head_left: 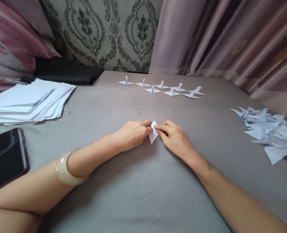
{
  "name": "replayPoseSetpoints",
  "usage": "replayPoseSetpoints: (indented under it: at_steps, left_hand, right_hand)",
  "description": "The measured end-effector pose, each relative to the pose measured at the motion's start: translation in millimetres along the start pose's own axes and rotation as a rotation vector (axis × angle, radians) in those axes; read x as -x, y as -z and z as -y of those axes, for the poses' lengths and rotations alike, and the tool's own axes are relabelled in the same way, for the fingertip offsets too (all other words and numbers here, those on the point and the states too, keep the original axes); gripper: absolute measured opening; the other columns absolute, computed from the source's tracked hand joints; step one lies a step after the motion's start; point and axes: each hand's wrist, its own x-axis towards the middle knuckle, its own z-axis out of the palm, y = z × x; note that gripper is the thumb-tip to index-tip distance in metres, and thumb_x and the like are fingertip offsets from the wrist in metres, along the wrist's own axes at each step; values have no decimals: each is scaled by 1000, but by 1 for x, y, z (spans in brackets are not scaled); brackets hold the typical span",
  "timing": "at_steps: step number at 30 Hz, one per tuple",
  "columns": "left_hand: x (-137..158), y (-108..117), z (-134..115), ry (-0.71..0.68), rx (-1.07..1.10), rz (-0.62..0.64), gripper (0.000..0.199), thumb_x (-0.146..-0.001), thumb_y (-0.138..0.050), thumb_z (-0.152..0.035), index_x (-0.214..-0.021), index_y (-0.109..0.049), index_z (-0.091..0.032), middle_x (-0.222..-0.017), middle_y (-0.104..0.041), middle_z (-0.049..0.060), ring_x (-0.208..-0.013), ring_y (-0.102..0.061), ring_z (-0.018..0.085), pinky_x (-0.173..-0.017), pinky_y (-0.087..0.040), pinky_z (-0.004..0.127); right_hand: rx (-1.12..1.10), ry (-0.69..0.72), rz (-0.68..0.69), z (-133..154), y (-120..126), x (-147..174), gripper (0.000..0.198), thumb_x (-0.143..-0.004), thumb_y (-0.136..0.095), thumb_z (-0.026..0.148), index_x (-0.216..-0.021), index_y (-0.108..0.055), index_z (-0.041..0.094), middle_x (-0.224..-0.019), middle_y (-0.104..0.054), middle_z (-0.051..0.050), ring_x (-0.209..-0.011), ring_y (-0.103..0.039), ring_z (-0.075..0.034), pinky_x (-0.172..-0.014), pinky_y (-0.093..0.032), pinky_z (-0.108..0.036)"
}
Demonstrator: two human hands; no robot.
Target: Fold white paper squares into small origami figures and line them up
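Note:
A small piece of folded white paper [153, 136], narrow and pointed at its lower end, is held between my two hands over the middle of the grey surface. My left hand [136, 134] grips its left edge, fingers curled in. From the other side my right hand [173, 136] pinches it with thumb and forefinger near the upper part. My fingertips cover parts of both sides of the paper. Beyond my hands, several folded paper birds [171, 92] stand in two rows.
On the right lies a heap of folded paper birds [267, 124]. A stack of white paper sheets [29, 100] sits at the left, with a phone [6, 158] nearer me and a black cloth-like item [65, 69] behind. Curtains [221, 38] and a patterned wall [114, 29] border the grey surface [143, 194].

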Motion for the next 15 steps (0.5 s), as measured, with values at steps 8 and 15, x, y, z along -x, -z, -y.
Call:
replayPoseSetpoints:
  at_steps: [8, 15]
  left_hand:
    - [6, 21, 11, -113, 58, 48, 30, -78, -46, -9, -92, -70, -20, -115, -66, 5, -97, -62, 20, -68, -44, 25]
    - [-4, 3, 16, 143, 341, -186, 18, -81, -50, -20, -81, -68, -16, -93, -66, 6, -69, -57, 12, -67, -45, 24]
  right_hand:
    - [301, 209, 134, 6, 18, 11, 38, -92, -37, 12, -114, -61, 31, -107, -61, -3, -79, -57, -15, -55, -29, -28]
    - [447, 281, 186, 14, 26, 13, 43, -86, -35, 4, -112, -63, 24, -106, -60, -7, -77, -56, -16, -54, -29, -29]
